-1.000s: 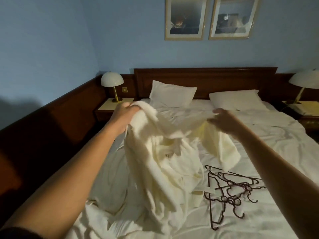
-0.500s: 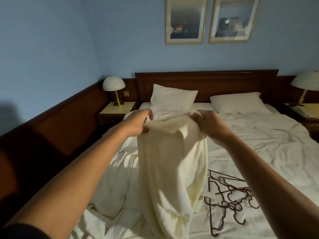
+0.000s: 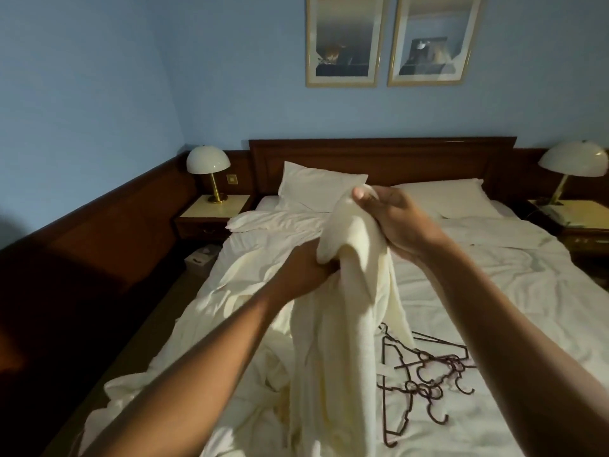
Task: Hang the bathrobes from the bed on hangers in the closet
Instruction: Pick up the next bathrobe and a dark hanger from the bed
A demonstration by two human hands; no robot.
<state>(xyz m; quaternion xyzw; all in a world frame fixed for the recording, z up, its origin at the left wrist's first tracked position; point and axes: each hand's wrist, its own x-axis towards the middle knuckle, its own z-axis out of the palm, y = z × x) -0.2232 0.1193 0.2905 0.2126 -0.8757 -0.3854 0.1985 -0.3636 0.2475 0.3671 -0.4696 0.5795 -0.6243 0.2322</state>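
The person holds a cream bathrobe (image 3: 342,308) up over the bed (image 3: 501,291). The right hand (image 3: 400,224) has its grip curled round the robe's top fold, thumb uppermost. The left hand (image 3: 304,270), lower and just beside it, has its grip clenched round the bunched cloth. The rest of the robe hangs down to the mattress. Dark hangers (image 3: 425,380) lie tangled on the bed just right of it.

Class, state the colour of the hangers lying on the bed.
The hangers are dark reddish-brown, which shows best in the head view.

Hangers (image 3: 425,387) lie on the bed (image 3: 494,291), right of the bathrobe (image 3: 336,357); pillows (image 3: 316,189) behind, seemingly against headboard (image 3: 379,159).
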